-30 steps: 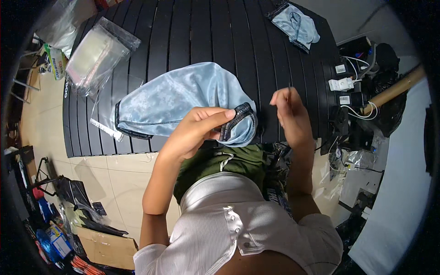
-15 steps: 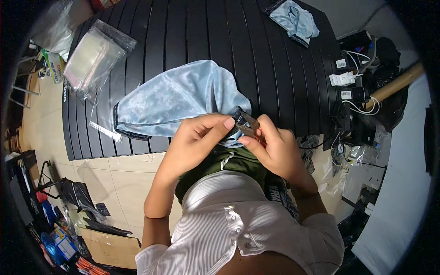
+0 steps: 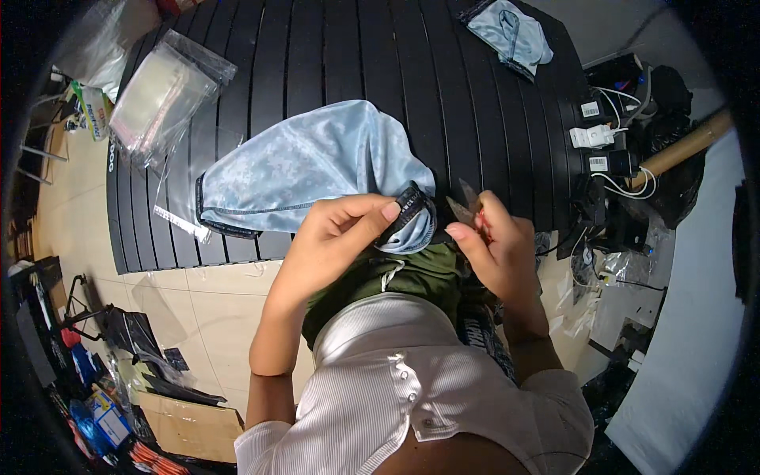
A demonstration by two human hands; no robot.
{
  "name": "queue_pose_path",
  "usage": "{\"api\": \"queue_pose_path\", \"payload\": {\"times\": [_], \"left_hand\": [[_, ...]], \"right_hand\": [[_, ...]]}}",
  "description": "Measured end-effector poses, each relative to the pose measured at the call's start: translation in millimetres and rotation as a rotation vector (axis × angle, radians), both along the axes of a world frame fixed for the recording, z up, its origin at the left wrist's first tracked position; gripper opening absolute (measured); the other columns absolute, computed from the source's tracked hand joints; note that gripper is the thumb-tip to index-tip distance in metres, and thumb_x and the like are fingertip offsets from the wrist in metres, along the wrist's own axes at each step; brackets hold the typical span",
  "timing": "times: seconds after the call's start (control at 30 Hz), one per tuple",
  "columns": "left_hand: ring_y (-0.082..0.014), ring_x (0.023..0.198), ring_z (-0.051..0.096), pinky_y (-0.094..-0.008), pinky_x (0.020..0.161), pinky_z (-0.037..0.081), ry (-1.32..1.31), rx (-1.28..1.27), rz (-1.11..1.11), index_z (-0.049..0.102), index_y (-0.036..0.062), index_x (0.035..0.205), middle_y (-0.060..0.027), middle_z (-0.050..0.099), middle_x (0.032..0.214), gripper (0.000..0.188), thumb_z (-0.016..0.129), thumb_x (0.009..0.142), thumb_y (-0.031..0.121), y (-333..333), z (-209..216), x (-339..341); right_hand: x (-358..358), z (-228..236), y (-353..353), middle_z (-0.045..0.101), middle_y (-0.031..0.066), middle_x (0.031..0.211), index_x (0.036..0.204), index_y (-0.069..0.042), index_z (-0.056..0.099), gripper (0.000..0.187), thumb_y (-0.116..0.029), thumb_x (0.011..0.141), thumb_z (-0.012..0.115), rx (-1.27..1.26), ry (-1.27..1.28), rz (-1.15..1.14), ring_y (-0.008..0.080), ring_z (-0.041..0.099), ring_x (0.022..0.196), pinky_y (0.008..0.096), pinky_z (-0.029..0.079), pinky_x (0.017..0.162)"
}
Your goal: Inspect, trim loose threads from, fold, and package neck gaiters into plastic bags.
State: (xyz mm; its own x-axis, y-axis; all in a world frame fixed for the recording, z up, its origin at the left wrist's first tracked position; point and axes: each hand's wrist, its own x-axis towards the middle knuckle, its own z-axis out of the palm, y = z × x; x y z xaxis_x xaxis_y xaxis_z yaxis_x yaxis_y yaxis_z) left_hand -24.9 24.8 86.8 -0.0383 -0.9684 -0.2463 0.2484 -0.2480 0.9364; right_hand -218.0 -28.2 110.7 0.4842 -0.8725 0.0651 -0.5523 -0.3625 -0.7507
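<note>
Sleeve of pale-blue mottled fabric [image 3: 309,170], spread along the near part of the black slatted desk [image 3: 443,79], a little left of center. Dark trim at both ends: one end flat at the left, the other bunched up beside the near edge. Pinched there, at its dark trim band [image 3: 408,207], between thumb and finger of the left hand [image 3: 336,237]. In the right hand [image 3: 503,249], gripped by thumb and fingers, small metal snips [image 3: 459,210]: blades parted, tips pointing away and leftward, just beside the bunched end and apart from it.

At the far right corner of the desk, a second pale-blue fabric piece [image 3: 514,39], rumpled, also with dark trim. At the far left, a stack of clear plastic bags [image 3: 158,95]; nearer, close to the sleeve's left end, a single clear bag [image 3: 178,206]. Off to the right, a white plug adapter [image 3: 592,136] and a brown cardboard tube [image 3: 685,154]. Down at the left, on pale floor tiles [image 3: 229,324], a flat piece of cardboard [image 3: 190,427].
</note>
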Motion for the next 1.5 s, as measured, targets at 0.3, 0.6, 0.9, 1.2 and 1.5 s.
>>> {"api": "queue_pose_path", "payload": {"times": [0.3,0.6,0.9,1.2,1.5], "left_hand": [[-0.0031,0.064,0.049,-0.0173,0.060,0.040,0.255,0.164,-0.036,0.064,-0.0047,0.093,-0.0003,0.061,0.074,0.028,0.054,0.088,0.020,1,-9,-2],[-0.0039,0.064,0.052,-0.0176,0.059,0.041,0.367,0.250,-0.023,0.065,-0.0015,0.094,-0.0016,0.063,0.077,0.029,0.055,0.087,0.025,1,-8,-3],[-0.0074,0.065,0.058,-0.0191,0.058,0.045,0.371,0.250,0.020,0.064,-0.0014,0.088,-0.0039,0.064,0.078,0.025,0.056,0.086,0.023,1,-10,-4],[-0.0023,0.059,0.051,-0.0159,0.052,0.040,0.263,0.171,-0.048,0.064,0.0016,0.085,0.0022,0.059,0.070,0.016,0.060,0.083,0.018,0,-16,-2],[-0.0057,0.062,0.056,-0.0186,0.055,0.045,0.376,0.237,0.008,0.064,0.0003,0.085,-0.0016,0.062,0.073,0.019,0.059,0.085,0.019,1,-5,-7]], "right_hand": [[7,-8,10,0.044,0.0059,0.053,0.069,-0.004,0.039,0.036,-0.020,0.075,0.071,-0.056,0.094,0.131,0.0158,0.043,0.043,0.0250,0.036,0.042],[9,-8,8,0.044,0.0057,0.050,0.067,-0.004,0.039,0.038,-0.022,0.074,0.072,-0.181,0.146,0.129,0.0173,0.047,0.040,0.0265,0.037,0.040],[4,-4,5,0.040,0.0089,0.051,0.069,-0.002,0.042,0.034,-0.020,0.075,0.070,-0.043,0.014,0.070,0.0158,0.036,0.043,0.0263,0.033,0.042],[-1,6,2,0.036,0.0048,0.051,0.069,-0.001,0.041,0.036,-0.024,0.075,0.068,0.055,0.014,-0.010,0.0114,0.031,0.047,0.0251,0.031,0.044],[5,-3,12,0.047,0.0018,0.053,0.078,-0.001,0.052,0.022,-0.010,0.071,0.070,-0.060,-0.077,-0.053,0.0029,0.042,0.050,0.0192,0.034,0.046]]}}
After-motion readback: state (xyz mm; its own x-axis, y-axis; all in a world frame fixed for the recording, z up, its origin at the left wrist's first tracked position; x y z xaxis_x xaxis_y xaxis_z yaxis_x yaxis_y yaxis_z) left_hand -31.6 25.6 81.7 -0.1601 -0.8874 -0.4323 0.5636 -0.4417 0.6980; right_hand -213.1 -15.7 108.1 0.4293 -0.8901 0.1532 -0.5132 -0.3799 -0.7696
